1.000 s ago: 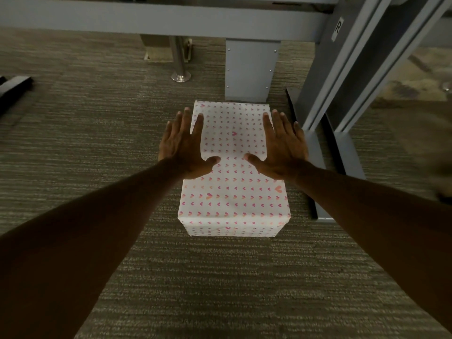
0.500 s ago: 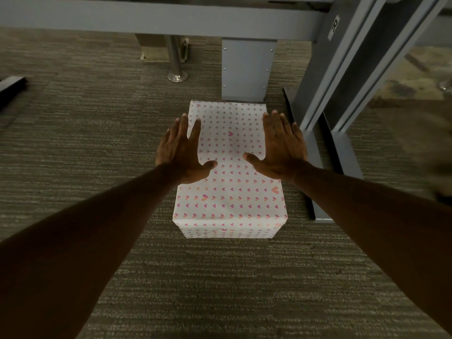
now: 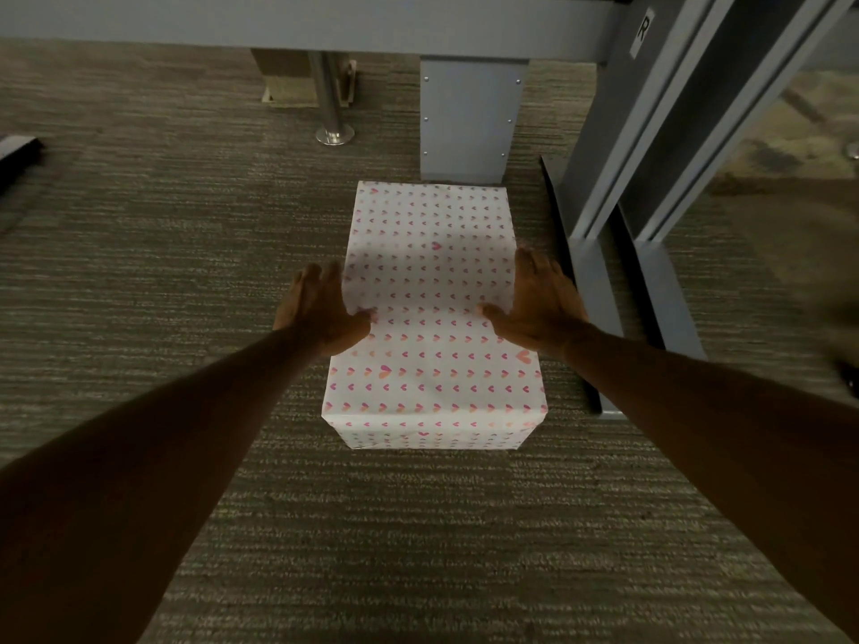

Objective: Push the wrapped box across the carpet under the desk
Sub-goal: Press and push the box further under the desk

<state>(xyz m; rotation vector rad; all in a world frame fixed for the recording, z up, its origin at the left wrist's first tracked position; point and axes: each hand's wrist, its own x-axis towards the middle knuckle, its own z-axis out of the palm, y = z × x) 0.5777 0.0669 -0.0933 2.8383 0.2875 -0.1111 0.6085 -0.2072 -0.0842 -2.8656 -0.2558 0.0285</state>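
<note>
The wrapped box, white paper with small pink and orange hearts, lies lengthwise on the grey-brown carpet. Its far end touches or nearly touches a grey desk leg panel, below the desk's crossbeam. My left hand clasps the box's left edge, thumb on top and fingers down the side. My right hand clasps the right edge the same way. Both forearms reach in from the bottom corners.
A slanted grey desk upright with a long floor foot stands close to the box's right side. A chrome pole with a round base stands at the back left. A dark object lies at the far left edge.
Both hands have slid outward from lying flat on the box's top to its left and right edges, with fingers over the sides. The box has hardly shifted.
</note>
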